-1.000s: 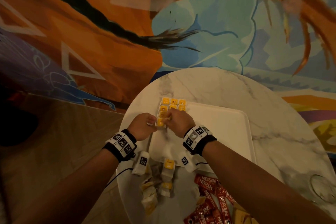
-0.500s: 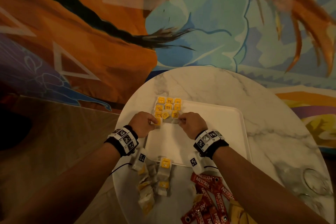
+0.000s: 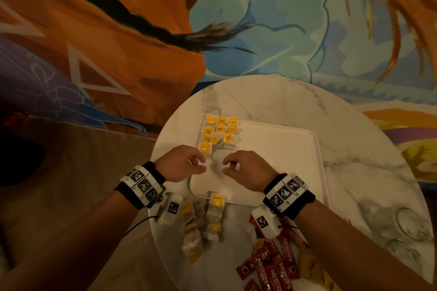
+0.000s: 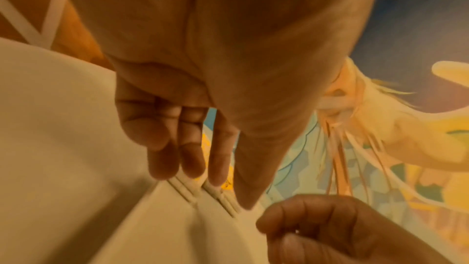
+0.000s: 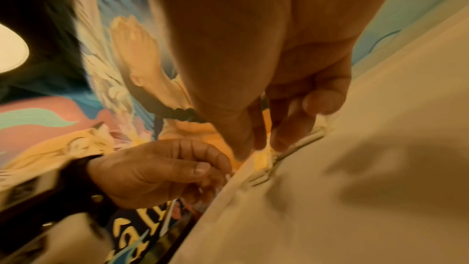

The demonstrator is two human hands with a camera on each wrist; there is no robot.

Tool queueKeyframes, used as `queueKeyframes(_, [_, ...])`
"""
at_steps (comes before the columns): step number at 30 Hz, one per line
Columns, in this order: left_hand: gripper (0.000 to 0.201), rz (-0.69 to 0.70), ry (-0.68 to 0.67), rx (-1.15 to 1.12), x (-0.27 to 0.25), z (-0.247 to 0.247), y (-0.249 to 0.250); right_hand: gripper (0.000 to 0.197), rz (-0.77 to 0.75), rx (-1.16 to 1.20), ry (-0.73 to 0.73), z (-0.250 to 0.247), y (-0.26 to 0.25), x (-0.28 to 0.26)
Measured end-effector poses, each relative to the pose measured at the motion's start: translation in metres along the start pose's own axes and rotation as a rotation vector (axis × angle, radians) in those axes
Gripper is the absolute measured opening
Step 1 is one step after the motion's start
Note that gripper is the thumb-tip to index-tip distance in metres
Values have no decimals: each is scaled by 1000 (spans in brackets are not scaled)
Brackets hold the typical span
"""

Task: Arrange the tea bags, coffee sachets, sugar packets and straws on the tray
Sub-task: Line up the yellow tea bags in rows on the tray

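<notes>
Hands: left hand (image 3: 183,165) and right hand (image 3: 244,169) hover over the white tray (image 3: 283,163), fingers loosely curled, nothing held.
Tea bags: yellow-tagged grid (image 3: 218,133) at the tray's far-left corner; one tag sits skewed.
Risk: a brushing knuckle could scatter those light paper squares.
Waiting: crinkled tea bags (image 3: 201,227), glossy red Nescafe sachets (image 3: 272,264) on the marble table (image 3: 354,172).

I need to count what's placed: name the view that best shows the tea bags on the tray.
The head view: the tea bags lie in rows at the tray's far left corner. The left wrist and right wrist views show only blurred edges and yellow scraps beyond the fingers.
</notes>
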State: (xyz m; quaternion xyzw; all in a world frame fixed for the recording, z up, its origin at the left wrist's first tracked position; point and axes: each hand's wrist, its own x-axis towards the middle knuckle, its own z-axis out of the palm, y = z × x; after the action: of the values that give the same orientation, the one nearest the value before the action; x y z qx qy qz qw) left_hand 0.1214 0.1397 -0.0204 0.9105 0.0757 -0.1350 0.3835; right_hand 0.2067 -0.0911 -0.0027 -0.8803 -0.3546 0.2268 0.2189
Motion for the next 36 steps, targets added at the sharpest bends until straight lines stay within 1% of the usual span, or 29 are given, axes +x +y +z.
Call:
queueKeyframes(3, [30, -8, -72, 39, -23, -1, -4, 36, -74, -75, -146, 6, -10, -22])
queueKeyframes(5, [33, -29, -119, 26, -34, -1, -11, 43, -79, -124, -216, 14, -13, -31])
queueKeyframes(7, [34, -51, -174, 11, -44, 1, -17, 50, -73, -159, -247, 23, -15, -36])
queueKeyframes(10, [39, -83, -217, 85, -55, 6, -22, 56, -82, -205, -255, 35, -19, -41])
queueKeyframes(12, [45, -86, -229, 127, -60, 12, -25, 54, -88, -220, -249, 41, -22, -43])
queueKeyframes(14, [44, -71, -227, 156, -64, 19, -29, 49, -78, -219, -251, 44, -26, -43])
queueKeyframes(16, [36, -51, -204, 179, -67, 25, -29, 44, -68, -213, -251, 46, -29, -42])
queueKeyframes(18, [21, -38, -196, 205, -68, 28, -27, 39, -68, -205, -237, 48, -29, -41])
queueKeyframes(19, [16, -31, -206, 230, -68, 28, -27, 36, -76, -201, -228, 49, -29, -41])
queueKeyframes(21, [18, -21, -240, 286, -68, 29, -27, 29, -83, -193, -219, 51, -27, -41])
queueKeyframes(23, [19, -8, -267, 275, -69, 26, -27, 24, -84, -177, -207, 50, -24, -42])
queueKeyframes(26, [15, 14, -283, 128, -71, 19, -21, 15, -103, -61, -181, 45, -20, -44])
queueKeyframes(29, [6, -36, -272, -96, -72, 14, -17, 9, -113, 99, -127, 38, -18, -49])
queueKeyframes(33, [10, -94, -214, -418, -71, 15, -6, 5, -114, 260, -65, 30, -17, -51])
queueKeyframes(34, [13, -119, -189, -500, -70, 17, -2, 6, -107, 311, -58, 29, -17, -50])
queueKeyframes(36, [20, -212, -140, -676, -70, 22, 6, 8, -90, 415, -44, 27, -19, -48])
